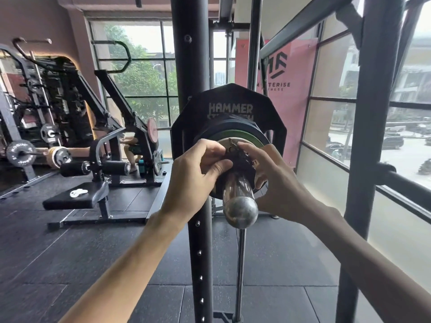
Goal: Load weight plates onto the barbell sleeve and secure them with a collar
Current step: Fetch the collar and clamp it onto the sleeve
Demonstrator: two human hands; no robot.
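Note:
A chrome barbell sleeve (238, 197) points toward me, its rounded end close to the camera. On it sit a large black Hammer Strength plate (229, 106) and, in front of that, a smaller black plate with a green ring (245, 135). A dark collar (241, 157) is around the sleeve against the plates. My left hand (198, 169) pinches the collar's left side with thumb and curled fingers. My right hand (277, 180) holds its right side, index finger stretched over the top.
A black rack upright (198, 229) stands just left of the sleeve, and another thick post (363, 159) rises at the right by the windows. A bench machine (93, 194) sits on the dark rubber floor at left, with a person seated behind it.

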